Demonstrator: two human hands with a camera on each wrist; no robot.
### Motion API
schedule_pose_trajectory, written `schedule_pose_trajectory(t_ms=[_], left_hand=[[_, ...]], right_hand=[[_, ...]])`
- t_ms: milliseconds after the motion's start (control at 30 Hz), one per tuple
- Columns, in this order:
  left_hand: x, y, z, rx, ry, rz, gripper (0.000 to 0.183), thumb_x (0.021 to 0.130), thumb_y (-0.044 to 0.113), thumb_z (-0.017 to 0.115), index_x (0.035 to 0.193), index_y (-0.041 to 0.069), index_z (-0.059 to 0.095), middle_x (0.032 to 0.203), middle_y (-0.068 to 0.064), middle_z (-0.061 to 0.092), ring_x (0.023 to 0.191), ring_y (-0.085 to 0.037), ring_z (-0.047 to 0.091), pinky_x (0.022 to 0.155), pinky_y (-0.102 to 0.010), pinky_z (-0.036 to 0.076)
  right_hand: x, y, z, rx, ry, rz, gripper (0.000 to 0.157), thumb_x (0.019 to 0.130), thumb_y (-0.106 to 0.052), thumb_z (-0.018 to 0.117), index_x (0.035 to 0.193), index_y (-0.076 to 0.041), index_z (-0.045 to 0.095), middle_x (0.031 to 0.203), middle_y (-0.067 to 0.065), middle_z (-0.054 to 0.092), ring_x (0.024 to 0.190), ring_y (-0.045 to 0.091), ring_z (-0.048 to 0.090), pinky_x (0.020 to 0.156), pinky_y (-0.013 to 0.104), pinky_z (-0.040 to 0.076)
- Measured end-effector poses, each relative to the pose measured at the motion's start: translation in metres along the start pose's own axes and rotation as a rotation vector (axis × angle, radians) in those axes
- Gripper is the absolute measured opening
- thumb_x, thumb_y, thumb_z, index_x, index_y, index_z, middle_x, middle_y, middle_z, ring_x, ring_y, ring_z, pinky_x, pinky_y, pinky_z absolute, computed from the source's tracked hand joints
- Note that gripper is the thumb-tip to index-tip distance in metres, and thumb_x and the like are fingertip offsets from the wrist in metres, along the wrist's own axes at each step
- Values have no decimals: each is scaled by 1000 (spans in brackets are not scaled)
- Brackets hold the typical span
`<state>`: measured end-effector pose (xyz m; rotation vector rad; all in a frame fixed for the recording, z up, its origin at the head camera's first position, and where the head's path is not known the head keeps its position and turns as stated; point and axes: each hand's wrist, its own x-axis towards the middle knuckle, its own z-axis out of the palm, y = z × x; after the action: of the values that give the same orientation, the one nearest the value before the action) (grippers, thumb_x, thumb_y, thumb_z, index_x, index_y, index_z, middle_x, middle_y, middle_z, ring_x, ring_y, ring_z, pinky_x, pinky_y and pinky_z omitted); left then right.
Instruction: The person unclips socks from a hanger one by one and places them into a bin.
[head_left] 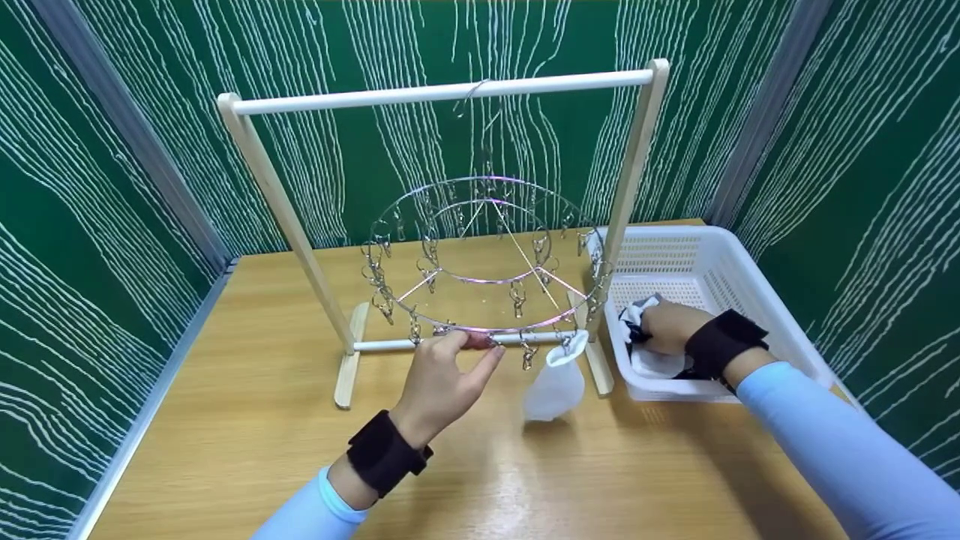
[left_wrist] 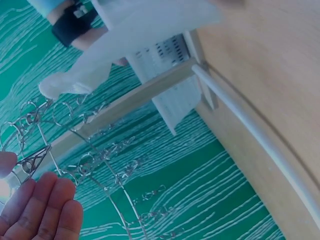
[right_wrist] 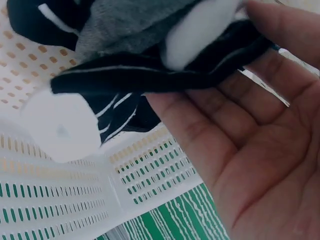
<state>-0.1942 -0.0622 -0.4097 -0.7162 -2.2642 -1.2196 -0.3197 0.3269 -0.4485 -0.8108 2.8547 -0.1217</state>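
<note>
At the near rim of the round metal clip hanger (head_left: 491, 281), my left hand (head_left: 442, 382) pinches one of its metal clips (left_wrist: 34, 161) between thumb and fingers. To the right of that hand, a white sock (head_left: 553, 390) hangs from another clip by its cuff. My right hand (head_left: 671, 326) is down inside the white basket (head_left: 776, 300), holding a black sock with white stripes (right_wrist: 135, 75) between thumb and fingers. Grey and white cloth lies against it in the right wrist view, and where one piece ends is hard to tell.
A wooden rack (head_left: 281, 217) with a white top bar (head_left: 442, 93) carries the hanger by its hook. Several clips dangle around both rings. The basket stands on the wooden table (head_left: 247, 420) at right, beside the rack's foot. Green walls with white lines enclose the table.
</note>
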Motion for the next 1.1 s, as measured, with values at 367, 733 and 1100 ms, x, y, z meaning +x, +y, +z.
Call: schedule_pose_trajectory(t_ms=[367, 733, 1100], left_hand=[[0, -1, 0, 3, -1, -5, 12, 96, 12, 82, 99, 2, 78, 97, -11, 83, 93, -25, 81, 89, -43, 65], [0, -4, -1, 7, 2, -28, 13, 96, 13, 83, 98, 2, 78, 96, -12, 83, 92, -25, 80, 89, -42, 65], [0, -7, -3, -11, 8, -24, 12, 96, 12, 83, 99, 2, 78, 95, -12, 83, 90, -24, 81, 88, -41, 66]], right_hand=[[-8, -7, -11, 83, 49, 23, 26, 88, -12, 82, 66, -10, 68, 64, -4, 59, 61, 17, 50, 60, 34, 46], [-18, -26, -47, 105, 195, -32, 16, 93, -7, 76, 77, -5, 77, 70, -1, 70, 63, 14, 59, 63, 40, 55], [-36, -59, -81, 119, 513, -147, 9, 95, -3, 78, 101, 2, 82, 94, 14, 83, 85, 31, 78, 78, 53, 64]])
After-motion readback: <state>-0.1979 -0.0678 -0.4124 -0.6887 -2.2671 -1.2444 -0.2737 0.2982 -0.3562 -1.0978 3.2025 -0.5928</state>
